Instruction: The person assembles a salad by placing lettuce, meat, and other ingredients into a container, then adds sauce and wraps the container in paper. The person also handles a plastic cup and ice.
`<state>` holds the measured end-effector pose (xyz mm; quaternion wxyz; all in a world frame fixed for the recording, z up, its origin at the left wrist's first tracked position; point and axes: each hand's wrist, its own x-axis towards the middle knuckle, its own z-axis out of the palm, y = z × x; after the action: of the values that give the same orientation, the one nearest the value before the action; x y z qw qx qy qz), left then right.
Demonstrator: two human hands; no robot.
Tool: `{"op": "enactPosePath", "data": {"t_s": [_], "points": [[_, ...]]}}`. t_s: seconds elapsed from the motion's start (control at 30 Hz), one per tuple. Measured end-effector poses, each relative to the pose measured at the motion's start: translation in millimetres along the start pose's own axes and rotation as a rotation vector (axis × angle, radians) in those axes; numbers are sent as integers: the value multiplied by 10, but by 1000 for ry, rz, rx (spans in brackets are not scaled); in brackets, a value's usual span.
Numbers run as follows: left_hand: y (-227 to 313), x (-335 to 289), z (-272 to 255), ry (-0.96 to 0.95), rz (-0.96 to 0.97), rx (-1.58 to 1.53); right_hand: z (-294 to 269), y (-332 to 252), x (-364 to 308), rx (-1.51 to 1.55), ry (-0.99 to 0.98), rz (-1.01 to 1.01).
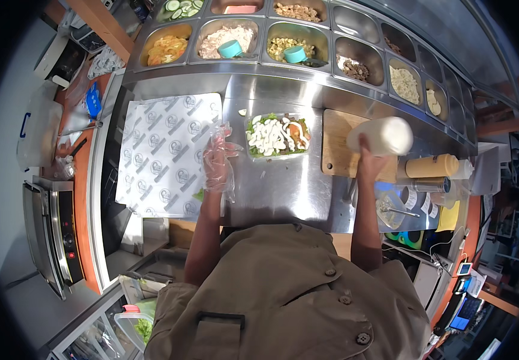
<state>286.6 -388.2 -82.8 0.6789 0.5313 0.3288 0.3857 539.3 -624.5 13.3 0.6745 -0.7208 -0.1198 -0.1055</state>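
Note:
My right hand (pixel 368 161), raised over the wooden cutting board (pixel 336 129), is wrapped around a white squeeze bottle (pixel 388 135), tilted with its rounded end toward the right. My left hand (pixel 217 161) wears a loose see-through plastic glove. Its fingers are spread, with nothing in them, at the right edge of the stacked printed paper sheets (pixel 157 153). Between both hands, on the steel counter (pixel 274 195), stands a see-through tray of salad (pixel 277 137). Green leaves fill it, with thick white sauce in lines and blobs on top and something orange at its right side.
Steel food pans hold shredded orange filling (pixel 166 49), other toppings and teal scoops (pixel 230 49) along the back. At right lie a tan sauce bottle (pixel 432 166), a shaker (pixel 430 185) and a small bowl with a spoon (pixel 390 210). An oven (pixel 55 234) stands left.

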Motion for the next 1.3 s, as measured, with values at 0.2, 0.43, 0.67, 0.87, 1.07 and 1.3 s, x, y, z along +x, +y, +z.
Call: {"op": "enactPosePath", "data": {"t_s": [0.2,0.43,0.67,0.87,1.07,1.3], "points": [[8,166,2,-26,29,-55,172,106,42,365,-270,59],[151,50,20,-8,76,-11,868,-296,-312,512,-609,289],[165,-58,-11,17,63,-47,1210,-337,-35,546,-435,229],[103,-124,105,-52,-3,130,939,-294,-39,449,-389,257],[-15,-71,165,-57,-74,226,981,-159,173,511,-384,203],[-211,-79,232,-70,-311,-81,651,29,302,773,-107,342]]}}
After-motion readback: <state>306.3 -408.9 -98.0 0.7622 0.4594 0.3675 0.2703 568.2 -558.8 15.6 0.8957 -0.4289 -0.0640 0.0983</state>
